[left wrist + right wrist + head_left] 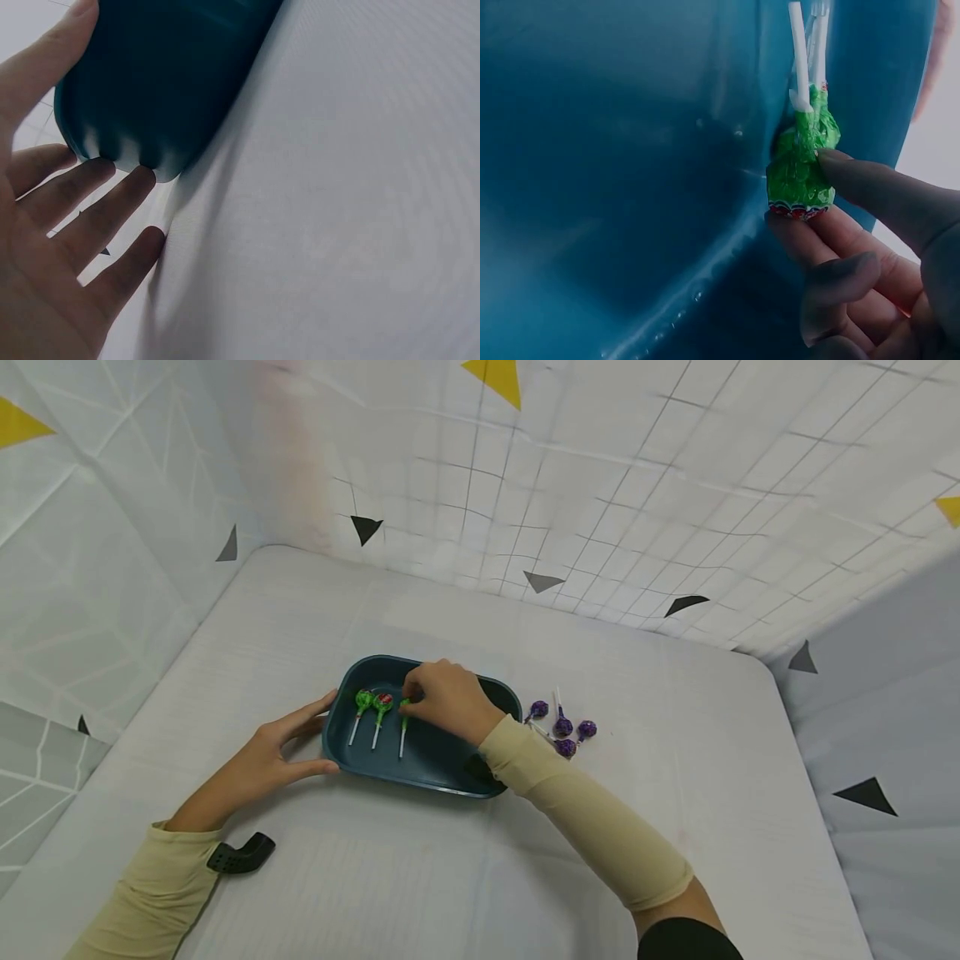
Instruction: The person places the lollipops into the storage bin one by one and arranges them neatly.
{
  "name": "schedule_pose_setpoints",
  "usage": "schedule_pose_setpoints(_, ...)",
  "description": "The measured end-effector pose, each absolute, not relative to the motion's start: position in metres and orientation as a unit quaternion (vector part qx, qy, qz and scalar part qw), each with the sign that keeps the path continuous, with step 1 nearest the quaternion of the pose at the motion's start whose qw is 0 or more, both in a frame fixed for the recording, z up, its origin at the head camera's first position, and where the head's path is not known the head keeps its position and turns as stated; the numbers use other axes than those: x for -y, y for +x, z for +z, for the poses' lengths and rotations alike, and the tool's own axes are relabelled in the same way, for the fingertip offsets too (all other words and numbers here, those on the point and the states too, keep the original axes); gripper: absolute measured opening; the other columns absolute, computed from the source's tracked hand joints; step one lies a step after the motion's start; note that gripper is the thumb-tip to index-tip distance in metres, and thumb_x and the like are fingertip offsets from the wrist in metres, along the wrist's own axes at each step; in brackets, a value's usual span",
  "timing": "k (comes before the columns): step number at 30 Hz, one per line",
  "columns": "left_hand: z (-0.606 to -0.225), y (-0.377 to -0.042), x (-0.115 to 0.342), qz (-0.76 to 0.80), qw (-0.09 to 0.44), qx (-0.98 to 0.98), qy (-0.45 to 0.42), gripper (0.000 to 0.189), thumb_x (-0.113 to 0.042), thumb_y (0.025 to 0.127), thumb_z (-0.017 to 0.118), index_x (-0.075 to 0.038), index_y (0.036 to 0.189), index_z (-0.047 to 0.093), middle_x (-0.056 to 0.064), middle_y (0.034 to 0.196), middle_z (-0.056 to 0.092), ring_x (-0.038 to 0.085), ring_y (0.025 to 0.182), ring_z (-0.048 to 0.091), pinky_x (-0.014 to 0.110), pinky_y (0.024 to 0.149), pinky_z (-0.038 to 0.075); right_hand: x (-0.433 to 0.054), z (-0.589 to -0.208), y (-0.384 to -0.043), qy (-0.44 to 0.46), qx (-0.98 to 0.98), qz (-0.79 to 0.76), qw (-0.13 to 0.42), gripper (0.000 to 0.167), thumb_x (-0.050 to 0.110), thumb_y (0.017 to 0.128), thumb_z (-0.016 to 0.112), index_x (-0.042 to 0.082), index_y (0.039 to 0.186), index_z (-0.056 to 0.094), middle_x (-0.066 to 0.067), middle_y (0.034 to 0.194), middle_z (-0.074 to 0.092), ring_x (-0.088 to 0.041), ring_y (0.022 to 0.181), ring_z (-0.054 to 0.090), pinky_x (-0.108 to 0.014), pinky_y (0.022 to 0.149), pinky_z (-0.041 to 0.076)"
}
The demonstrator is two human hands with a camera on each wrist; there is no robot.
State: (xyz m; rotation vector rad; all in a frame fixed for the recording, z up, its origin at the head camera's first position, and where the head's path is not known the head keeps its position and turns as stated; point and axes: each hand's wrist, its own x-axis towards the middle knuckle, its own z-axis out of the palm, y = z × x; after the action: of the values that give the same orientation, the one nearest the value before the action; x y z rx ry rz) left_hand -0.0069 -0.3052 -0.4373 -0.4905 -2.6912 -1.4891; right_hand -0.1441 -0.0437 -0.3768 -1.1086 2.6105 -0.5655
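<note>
A dark blue tray (pixel 442 768) with rounded corners stands on the white surface. Two green-wrapped lollipops, a left one (pixel 363 700) and a right one (pixel 382 703), lie in its left part, sticks toward me. My right hand (pixel 450 697) reaches into the tray and pinches a third green lollipop (pixel 801 169) by its wrapped head, between thumb and fingers; its white stick points toward me. My left hand (pixel 270 760) spreads around the tray's left end. In the left wrist view, straight fingertips (pixel 142 176) touch the tray's outer wall, and the thumb lies along its side.
Several purple-wrapped lollipops (pixel 564 727) lie in a loose group just right of the tray. White sheets with a grid pattern (pixel 600 485) and dark and yellow triangles rise behind and beside the table (pixel 360 877).
</note>
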Motion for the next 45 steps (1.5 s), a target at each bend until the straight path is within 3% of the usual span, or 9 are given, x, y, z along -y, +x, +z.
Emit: schedule_pose_setpoints(45, -0.435, -0.006, 0.304, -0.478, 0.007, 0.865, -0.15, 0.102, -0.013, 0.079, 0.09, -0.016, 0.163, 0.033, 0.016, 0.164, 0.04, -0.013, 0.13, 0.048, 0.003, 0.11, 0.038, 0.05, -0.384, -0.145, -0.369, -0.901, -0.196, 0.117, 0.022, 0.034, 0.093, 0.08, 0.016, 0.105, 0.081, 0.002, 0.1, 0.08, -0.012, 0.086, 0.073, -0.03, 0.073, 0.062)
